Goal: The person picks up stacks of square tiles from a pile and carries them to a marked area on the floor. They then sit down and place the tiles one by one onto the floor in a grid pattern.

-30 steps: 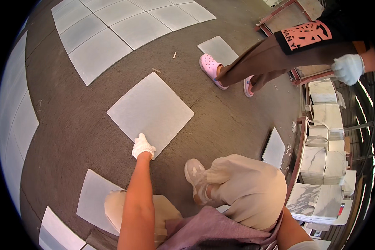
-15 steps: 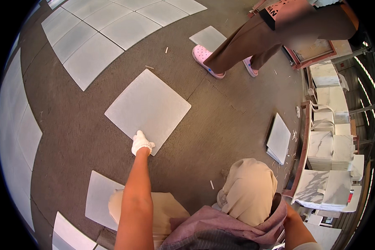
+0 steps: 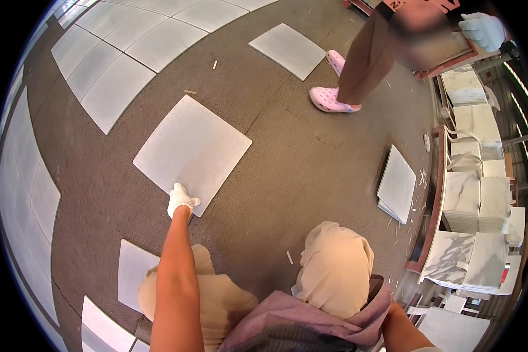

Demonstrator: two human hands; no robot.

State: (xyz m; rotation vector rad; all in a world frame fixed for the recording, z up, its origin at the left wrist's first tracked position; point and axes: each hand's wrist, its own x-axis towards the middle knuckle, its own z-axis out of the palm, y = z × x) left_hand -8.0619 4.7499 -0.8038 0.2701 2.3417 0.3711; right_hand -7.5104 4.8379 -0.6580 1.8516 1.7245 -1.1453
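In a white glove, my left hand [image 3: 182, 200] is at the near corner of a square light-grey tile [image 3: 192, 152]. The hand closes over the tile's edge, and the fingers beneath are hidden. This tile appears flat, close to the brown floor. Only the forearm of my right arm [image 3: 402, 330] shows, at the lower right; the hand itself is out of the picture. Another grey tile [image 3: 136, 273] lies beside my left knee.
Rows of grey tiles [image 3: 118, 76] cover the floor at far left, with more [image 3: 28, 193] along the left rim. A co-worker in pink clogs [image 3: 334, 101] stands beside a single tile [image 3: 287, 50]. Stacked tiles [image 3: 396, 183] lie right, before marble-patterned slabs [image 3: 460, 196].
The co-worker has stepped rightward, uncovering more of the far single tile. My view has shifted slightly; my left hand stays on the same tile corner.
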